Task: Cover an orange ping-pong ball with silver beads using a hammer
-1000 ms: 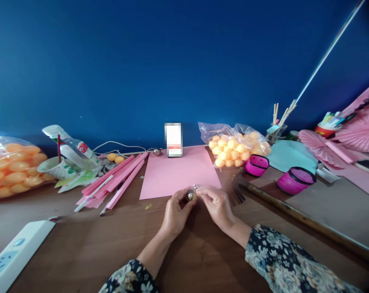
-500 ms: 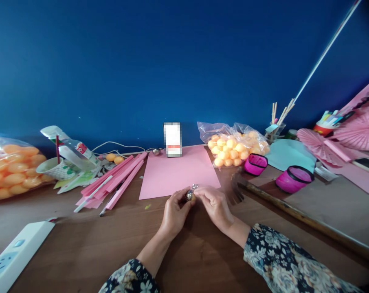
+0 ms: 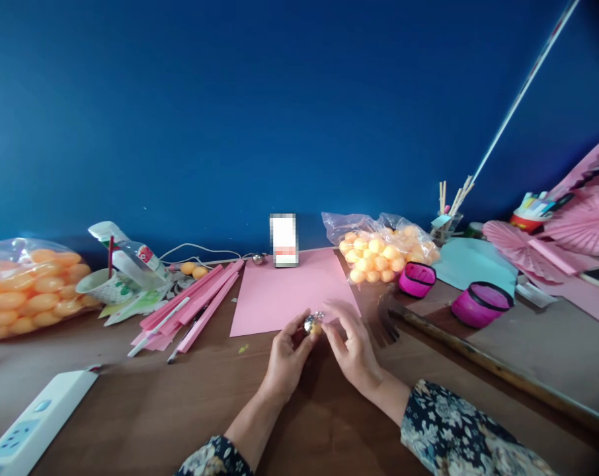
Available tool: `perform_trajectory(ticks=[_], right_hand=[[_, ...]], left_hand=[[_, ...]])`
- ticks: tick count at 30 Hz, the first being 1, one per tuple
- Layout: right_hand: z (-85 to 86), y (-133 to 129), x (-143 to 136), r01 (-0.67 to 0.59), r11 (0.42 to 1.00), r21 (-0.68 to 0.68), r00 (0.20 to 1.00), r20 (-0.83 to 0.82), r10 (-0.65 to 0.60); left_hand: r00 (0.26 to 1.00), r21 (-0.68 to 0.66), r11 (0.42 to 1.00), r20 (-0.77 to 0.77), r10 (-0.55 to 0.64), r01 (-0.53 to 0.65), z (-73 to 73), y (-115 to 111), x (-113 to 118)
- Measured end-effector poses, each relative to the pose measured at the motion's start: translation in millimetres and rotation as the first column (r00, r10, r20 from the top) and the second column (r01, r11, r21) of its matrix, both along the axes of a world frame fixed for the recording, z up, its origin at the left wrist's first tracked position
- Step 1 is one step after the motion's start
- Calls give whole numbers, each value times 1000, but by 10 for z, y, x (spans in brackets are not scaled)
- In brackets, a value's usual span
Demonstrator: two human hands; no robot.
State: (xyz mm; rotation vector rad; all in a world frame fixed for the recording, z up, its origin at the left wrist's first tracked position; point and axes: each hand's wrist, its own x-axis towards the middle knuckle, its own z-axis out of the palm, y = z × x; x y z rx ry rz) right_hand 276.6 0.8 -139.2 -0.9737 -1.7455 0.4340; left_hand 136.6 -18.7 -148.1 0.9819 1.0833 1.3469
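A small shiny silver ball (image 3: 309,322) with a yellowish part is pinched between the thumb and fingers of my left hand (image 3: 285,362). Beside it, my right hand (image 3: 354,350) has its fingers spread, the upper ones blurred by motion. A small silvery piece (image 3: 320,315) shows between the two hands; whether the right fingertips touch it is unclear. Both hands are over the near edge of a pink sheet (image 3: 294,291) on the brown table (image 3: 180,410).
Pink strips (image 3: 195,307), a cup (image 3: 101,285) and a bag of orange balls (image 3: 36,291) lie left, near a power strip (image 3: 36,416). Rightward are another ball bag (image 3: 379,254), magenta bands (image 3: 480,305) and a long stick (image 3: 478,357). A phone (image 3: 284,241) stands behind.
My right hand's fingers have spread and moved slightly away from the silver ball, which is now more visible in my left hand. The whole view has shifted slightly.
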Motion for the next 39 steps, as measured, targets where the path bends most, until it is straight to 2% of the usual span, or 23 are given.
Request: perform_trajectory(ticks=[5, 9, 14, 22, 26, 29, 31, 34, 37, 39], right_hand=[[-33, -9, -20, -160, 977, -141, 987, -18, 159], [-24, -19, -32, -209, 970, -123, 978, -31, 207], [-15, -41, -39, -222, 971, -89, 975, -7, 222], [-81, -40, -30, -213, 971, -113, 974, 50, 220], [-3, -35, -43, -216, 969, -118, 972, 70, 225], [113, -37, 92, -144, 986, -83, 976, 153, 155], [156, -43, 321, -47, 999, -11, 962, 269, 48], [109, -73, 834, 126, 987, 95, 852, 500, -157], [-24, -145, 1346, 294, 934, 203, 643, 680, -351], [-102, -199, 1572, 364, 905, 221, 497, 775, -389]], left_hand=[[985, -21, 999, 170, -39, 43, -20, -17, -18], [963, -30, 999, 267, -35, 45, -8, -17, -12], [955, -20, 999, 295, -25, 32, 21, -5, 8], [937, -27, 998, 348, -41, 54, 26, -1, -10], [921, -71, 996, 388, -28, 60, 20, 6, -16], [913, -105, 992, 408, -20, 69, 27, 13, -25], [903, -112, 992, 430, 1, 52, 28, 16, -33], [873, -121, 992, 488, 21, 44, 15, 20, -42], [847, -103, 993, 532, 2, 62, 0, 22, -42], [842, -99, 993, 540, -2, 66, 2, 22, -39]])
